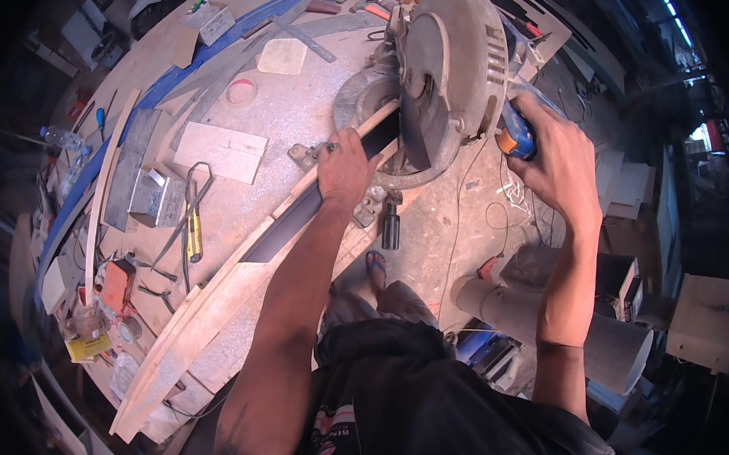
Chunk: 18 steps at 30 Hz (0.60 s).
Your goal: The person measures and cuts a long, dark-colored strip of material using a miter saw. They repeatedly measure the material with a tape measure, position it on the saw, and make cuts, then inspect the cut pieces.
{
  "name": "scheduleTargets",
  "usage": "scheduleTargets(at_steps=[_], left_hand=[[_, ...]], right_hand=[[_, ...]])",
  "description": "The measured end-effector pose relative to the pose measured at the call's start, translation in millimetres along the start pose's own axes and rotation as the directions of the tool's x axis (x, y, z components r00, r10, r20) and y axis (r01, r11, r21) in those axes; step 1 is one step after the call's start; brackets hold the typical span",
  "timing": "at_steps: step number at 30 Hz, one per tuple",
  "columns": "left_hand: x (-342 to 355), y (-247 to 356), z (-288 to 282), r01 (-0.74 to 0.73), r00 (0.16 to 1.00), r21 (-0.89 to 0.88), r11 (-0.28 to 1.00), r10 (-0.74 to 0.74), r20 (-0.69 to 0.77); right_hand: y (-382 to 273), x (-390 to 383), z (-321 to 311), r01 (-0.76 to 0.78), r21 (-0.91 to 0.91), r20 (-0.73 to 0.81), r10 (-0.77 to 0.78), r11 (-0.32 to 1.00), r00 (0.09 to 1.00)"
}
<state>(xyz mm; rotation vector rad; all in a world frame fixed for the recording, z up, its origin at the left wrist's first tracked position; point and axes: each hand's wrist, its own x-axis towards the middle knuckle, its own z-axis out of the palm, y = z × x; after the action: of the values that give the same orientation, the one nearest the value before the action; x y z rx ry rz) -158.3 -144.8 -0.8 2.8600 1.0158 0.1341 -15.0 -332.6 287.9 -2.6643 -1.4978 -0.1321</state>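
Note:
My left hand (347,171) curls over a long wooden fence (180,319) and holds a dark, flat strip (280,230) against it. The strip's far end reaches in beside the blade guard of a dusty mitre saw (487,48). My right hand (554,147) is wrapped round the saw's blue and orange handle (518,134), to the right of the saw head. The lower blade edge and the strip's tip are partly hidden by the guard. A black clamp knob (391,222) sticks out at the front of the saw base.
Left on the bench lie a yellow utility knife (194,240), a pale board (222,151), a tape roll (241,91), a metal box (157,195) and an orange block (119,286). A large grey tube (500,307) and a wooden box (707,322) stand on the right.

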Motion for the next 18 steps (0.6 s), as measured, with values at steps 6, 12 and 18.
scheduleTargets(at_steps=[6, 12, 18], left_hand=[[0.0, -0.3, 2.2, -0.007, 0.999, 0.011, 1.000, 0.008, -0.039], [-1.9, -0.1, 5.1, -0.016, 0.997, 0.028, 0.999, 0.018, -0.074], [0.0, -0.2, 3.0, -0.008, 0.999, 0.015, 1.000, 0.009, -0.046]], right_hand=[[0.4, 25.9, -14.7, -0.054, -0.029, -0.002, 0.054, 0.998, 0.999], [2.8, 27.5, -6.3, -0.051, -0.084, -0.110, 0.042, 0.995, 0.993], [5.3, 22.9, 1.0, -0.022, -0.086, -0.164, 0.007, 0.996, 0.987]])
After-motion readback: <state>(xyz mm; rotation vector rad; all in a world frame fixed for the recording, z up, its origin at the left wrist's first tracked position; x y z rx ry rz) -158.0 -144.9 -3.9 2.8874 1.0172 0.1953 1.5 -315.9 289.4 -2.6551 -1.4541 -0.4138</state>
